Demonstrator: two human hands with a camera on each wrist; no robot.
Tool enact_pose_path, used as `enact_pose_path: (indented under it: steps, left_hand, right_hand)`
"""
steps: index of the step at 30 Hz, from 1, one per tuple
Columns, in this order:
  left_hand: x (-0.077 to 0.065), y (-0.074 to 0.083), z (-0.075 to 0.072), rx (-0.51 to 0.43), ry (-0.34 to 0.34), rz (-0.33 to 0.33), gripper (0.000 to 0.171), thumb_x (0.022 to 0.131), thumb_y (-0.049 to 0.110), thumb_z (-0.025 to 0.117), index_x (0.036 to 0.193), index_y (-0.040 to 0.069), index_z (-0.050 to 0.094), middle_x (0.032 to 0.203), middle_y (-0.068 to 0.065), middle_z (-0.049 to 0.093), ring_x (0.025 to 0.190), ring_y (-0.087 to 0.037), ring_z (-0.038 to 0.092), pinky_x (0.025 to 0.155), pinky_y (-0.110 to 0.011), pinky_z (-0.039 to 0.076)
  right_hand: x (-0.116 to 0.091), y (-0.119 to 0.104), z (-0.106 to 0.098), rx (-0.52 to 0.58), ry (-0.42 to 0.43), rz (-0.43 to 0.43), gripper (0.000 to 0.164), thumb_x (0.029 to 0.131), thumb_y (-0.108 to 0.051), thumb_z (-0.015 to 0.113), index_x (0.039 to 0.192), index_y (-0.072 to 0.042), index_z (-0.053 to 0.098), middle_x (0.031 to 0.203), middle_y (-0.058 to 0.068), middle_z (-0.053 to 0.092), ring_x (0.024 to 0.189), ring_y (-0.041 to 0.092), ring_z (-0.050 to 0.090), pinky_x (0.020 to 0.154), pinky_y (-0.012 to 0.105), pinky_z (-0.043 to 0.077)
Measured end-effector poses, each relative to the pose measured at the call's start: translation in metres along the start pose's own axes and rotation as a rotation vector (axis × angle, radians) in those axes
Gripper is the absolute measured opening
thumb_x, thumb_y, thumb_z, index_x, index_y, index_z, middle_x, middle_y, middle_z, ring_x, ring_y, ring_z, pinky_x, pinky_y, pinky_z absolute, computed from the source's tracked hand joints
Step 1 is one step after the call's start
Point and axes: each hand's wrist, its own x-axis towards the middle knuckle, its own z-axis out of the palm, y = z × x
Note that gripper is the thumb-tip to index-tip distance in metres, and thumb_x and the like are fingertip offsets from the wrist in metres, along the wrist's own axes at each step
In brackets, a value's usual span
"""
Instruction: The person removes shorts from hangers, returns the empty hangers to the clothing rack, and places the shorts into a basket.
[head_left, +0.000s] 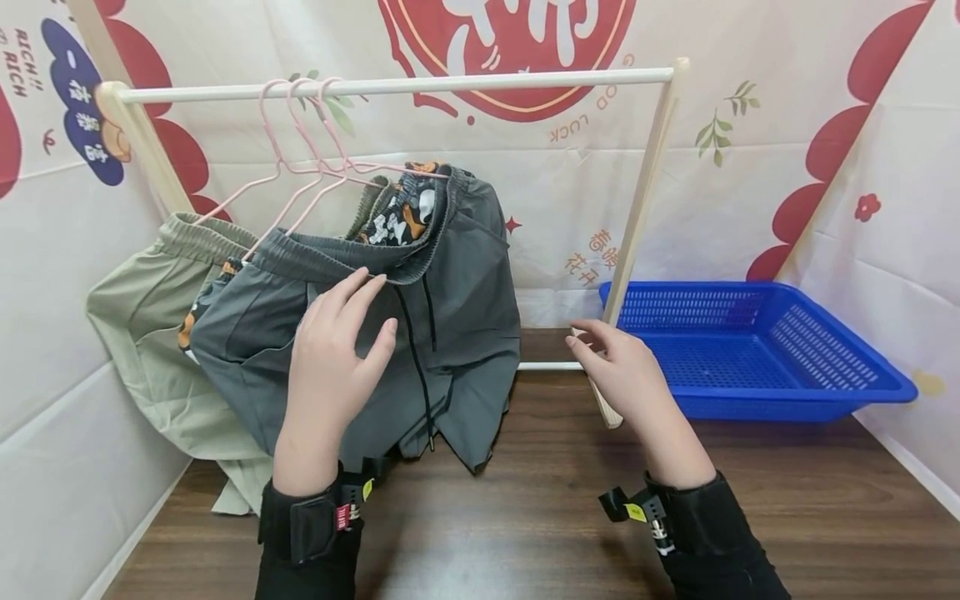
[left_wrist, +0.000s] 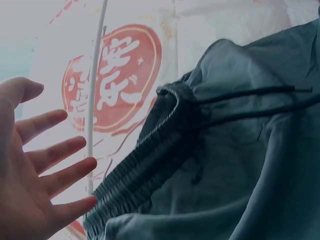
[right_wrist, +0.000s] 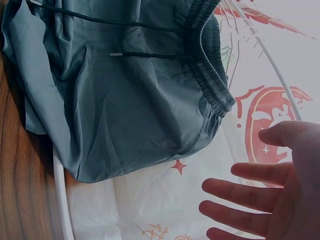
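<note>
Dark gray pants (head_left: 476, 292) are hung on a pink hanger (head_left: 317, 205) below the white rail (head_left: 487, 83). Left hand (head_left: 330, 350): fingers spread at the waistband (left_wrist: 145, 167), contact cannot be told. Right hand (head_left: 626, 367): fingers apart, nothing held. Cloth is judged light, soft, slightly slippery; the elastic waistband is best pinched at both sides.

A small staged booth set up on a counter (head_left: 517, 525) of dark wood grain, rather than an ordinary shop or laundry corner. Printed sheeting (head_left: 540, 192) closes in the back and both sides, creased and decorated with a big red emblem (head_left: 517, 46), "GOOD LUCK" lettering, leaves and scalloped red borders. The low clothes rack (head_left: 525, 81) is tabletop-sized, beside a blue plastic basket (head_left: 810, 402). Black straps (head_left: 311, 527) with small devices circle the wrists. What room lies beyond cannot be told.
</note>
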Motion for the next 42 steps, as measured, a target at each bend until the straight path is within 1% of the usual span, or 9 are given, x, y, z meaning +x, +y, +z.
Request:
enact_pose_path:
  steps: [6, 10, 14, 18, 21, 27, 31, 37, 42]
  left_hand:
    - [0.0, -0.01, -0.009, 0.023, -0.031, -0.042, 0.05, 0.093, 0.022, 0.062, 0.141, 0.011, 0.054, 0.148, -0.013, 0.044, 0.137, -0.033, 0.037, 0.111, -0.054, 0.024]
    - [-0.001, -0.016, -0.015, 0.037, -0.017, -0.098, 0.052, 0.093, 0.024, 0.06, 0.143, 0.012, 0.051, 0.151, -0.012, 0.039, 0.14, -0.034, 0.032, 0.113, -0.052, 0.02]
    - [-0.002, -0.021, -0.02, 0.055, 0.004, -0.166, 0.053, 0.094, 0.027, 0.059, 0.144, 0.014, 0.049, 0.153, -0.01, 0.037, 0.142, -0.032, 0.028, 0.113, -0.055, 0.016]
    - [-0.003, -0.023, -0.023, 0.081, 0.013, -0.205, 0.052, 0.095, 0.028, 0.058, 0.145, 0.016, 0.049, 0.154, -0.008, 0.035, 0.144, -0.029, 0.024, 0.113, -0.057, 0.01]
    - [-0.002, -0.025, -0.024, 0.116, 0.047, -0.217, 0.05, 0.095, 0.027, 0.057, 0.143, 0.015, 0.051, 0.154, -0.008, 0.035, 0.145, -0.029, 0.022, 0.113, -0.058, 0.003]
    - [-0.005, -0.033, -0.029, 0.182, 0.175, -0.262, 0.052, 0.09, 0.029, 0.062, 0.14, 0.015, 0.055, 0.152, -0.008, 0.039, 0.145, -0.029, 0.021, 0.112, -0.055, -0.006]
    - [-0.009, -0.043, -0.034, 0.2, 0.239, -0.316, 0.058, 0.087, 0.032, 0.069, 0.141, 0.016, 0.054, 0.152, -0.008, 0.039, 0.145, -0.028, 0.021, 0.112, -0.056, -0.005]
    - [-0.015, -0.054, -0.038, 0.185, 0.218, -0.41, 0.061, 0.089, 0.031, 0.072, 0.144, 0.015, 0.05, 0.153, -0.011, 0.036, 0.142, -0.032, 0.027, 0.113, -0.056, -0.001]
    - [-0.016, -0.056, -0.036, 0.185, 0.244, -0.413, 0.054, 0.091, 0.026, 0.069, 0.142, 0.015, 0.053, 0.142, -0.013, 0.047, 0.131, -0.036, 0.037, 0.112, -0.051, 0.015]
  right_hand:
    - [0.001, 0.001, 0.001, 0.001, -0.005, -0.006, 0.049, 0.101, -0.042, 0.049, 0.138, -0.01, 0.054, 0.117, 0.013, 0.066, 0.103, 0.031, 0.062, 0.083, 0.051, 0.047]
    - [0.001, 0.002, 0.002, -0.001, -0.011, -0.003, 0.05, 0.101, -0.043, 0.049, 0.138, -0.01, 0.053, 0.118, 0.014, 0.066, 0.105, 0.031, 0.062, 0.084, 0.051, 0.047]
    - [0.001, 0.002, 0.003, -0.004, -0.016, -0.004, 0.05, 0.101, -0.042, 0.049, 0.138, -0.01, 0.053, 0.119, 0.014, 0.065, 0.105, 0.031, 0.062, 0.085, 0.051, 0.048]
    - [0.002, 0.002, 0.004, -0.008, -0.022, -0.01, 0.049, 0.101, -0.042, 0.049, 0.137, -0.01, 0.054, 0.119, 0.014, 0.065, 0.104, 0.031, 0.063, 0.085, 0.051, 0.048]
    - [0.001, 0.002, 0.005, -0.012, -0.031, -0.015, 0.049, 0.101, -0.043, 0.049, 0.136, -0.01, 0.054, 0.12, 0.014, 0.065, 0.105, 0.032, 0.062, 0.085, 0.051, 0.048]
    - [0.0, 0.0, 0.003, -0.013, -0.044, -0.011, 0.05, 0.101, -0.045, 0.048, 0.137, -0.011, 0.054, 0.122, 0.014, 0.064, 0.106, 0.032, 0.062, 0.086, 0.051, 0.048]
    - [-0.002, -0.003, 0.002, -0.009, -0.058, -0.016, 0.052, 0.101, -0.047, 0.047, 0.138, -0.012, 0.053, 0.122, 0.013, 0.063, 0.106, 0.032, 0.061, 0.086, 0.051, 0.048]
    - [-0.004, -0.006, 0.001, 0.006, -0.075, -0.028, 0.05, 0.101, -0.045, 0.048, 0.138, -0.012, 0.053, 0.121, 0.012, 0.063, 0.107, 0.031, 0.059, 0.085, 0.05, 0.048]
    - [-0.003, -0.004, 0.002, -0.001, -0.076, -0.019, 0.052, 0.1, -0.048, 0.047, 0.139, -0.012, 0.053, 0.12, 0.012, 0.064, 0.106, 0.031, 0.059, 0.084, 0.049, 0.048]
